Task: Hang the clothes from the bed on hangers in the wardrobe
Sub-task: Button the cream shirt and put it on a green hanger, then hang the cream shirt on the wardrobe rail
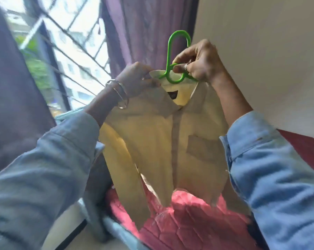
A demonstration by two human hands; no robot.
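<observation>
the right hand (200,64) curls round the neck of a thin green plastic hanger (176,60), its hook free in open air by the plain wall (261,51). the left hand (136,80) pinches the collar of the soft pale yellow shirt (158,141), which hangs limp, hem above the pink quilted bed (185,222). barred window (66,51) to the left.

Smooth, glossy green plastic hanger (172,69) here; my pale yellow shirt (163,141) is matt woven cloth, lightly creased. Shiny metal bangles (119,94) on my wrist, soft matt denim-blue sleeves (271,168), and quilted pink bedcover (185,222) with a slight sheen.
</observation>
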